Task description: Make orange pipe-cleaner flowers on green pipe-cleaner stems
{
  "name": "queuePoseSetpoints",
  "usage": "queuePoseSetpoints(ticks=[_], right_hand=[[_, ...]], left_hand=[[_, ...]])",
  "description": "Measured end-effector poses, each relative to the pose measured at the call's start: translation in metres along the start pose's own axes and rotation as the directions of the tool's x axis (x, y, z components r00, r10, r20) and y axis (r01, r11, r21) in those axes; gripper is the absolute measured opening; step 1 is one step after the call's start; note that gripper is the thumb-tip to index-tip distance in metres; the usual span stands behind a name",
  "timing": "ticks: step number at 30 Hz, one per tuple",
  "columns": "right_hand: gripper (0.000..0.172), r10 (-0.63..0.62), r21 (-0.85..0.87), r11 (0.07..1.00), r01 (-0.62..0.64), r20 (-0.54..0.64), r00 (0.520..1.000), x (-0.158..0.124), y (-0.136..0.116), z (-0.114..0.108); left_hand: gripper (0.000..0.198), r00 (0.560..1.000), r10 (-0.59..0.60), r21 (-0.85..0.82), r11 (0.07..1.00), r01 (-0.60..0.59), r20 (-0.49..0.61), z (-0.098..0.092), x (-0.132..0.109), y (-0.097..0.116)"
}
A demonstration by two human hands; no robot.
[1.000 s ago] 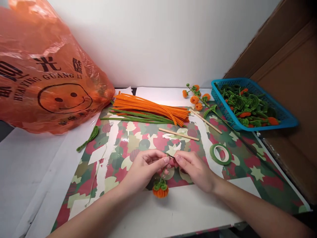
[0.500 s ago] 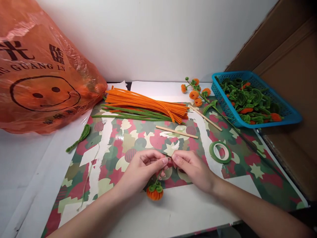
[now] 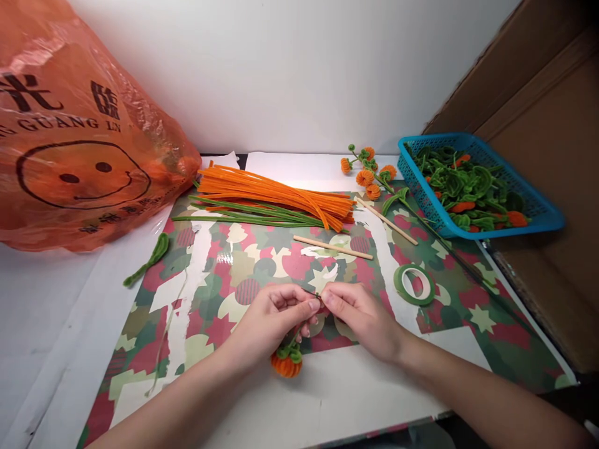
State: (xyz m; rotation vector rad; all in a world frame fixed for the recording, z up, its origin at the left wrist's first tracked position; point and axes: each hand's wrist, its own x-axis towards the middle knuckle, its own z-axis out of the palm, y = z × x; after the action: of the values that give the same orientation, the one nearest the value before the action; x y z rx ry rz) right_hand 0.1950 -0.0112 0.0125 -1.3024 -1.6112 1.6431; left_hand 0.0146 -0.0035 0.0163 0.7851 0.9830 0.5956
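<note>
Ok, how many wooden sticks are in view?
2: one wooden stick in front of the orange pipe cleaners, a second stick left of the blue basket. More may lie hidden.

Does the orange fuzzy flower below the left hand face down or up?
Down: its orange head is lowest, with green fuzzy loops above and thin green stem leading to the left hand.

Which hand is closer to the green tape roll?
The right. Your right hand is just to the left of the tape roll, not touching it. Your left hand is farther away, on the other side of your right hand.
</note>
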Motion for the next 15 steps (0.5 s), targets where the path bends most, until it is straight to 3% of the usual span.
queuePoseSetpoints(ticks=[15], right_hand=[[0.045,0.017,0.008,1.0,-0.016,-0.026,1.0,-0.0005,0.0045,0.0026]], left_hand=[[0.024,1.0,0.006,-0.014,1.0,-0.007,-0.019,0.0017,0.0009,-0.0032]])
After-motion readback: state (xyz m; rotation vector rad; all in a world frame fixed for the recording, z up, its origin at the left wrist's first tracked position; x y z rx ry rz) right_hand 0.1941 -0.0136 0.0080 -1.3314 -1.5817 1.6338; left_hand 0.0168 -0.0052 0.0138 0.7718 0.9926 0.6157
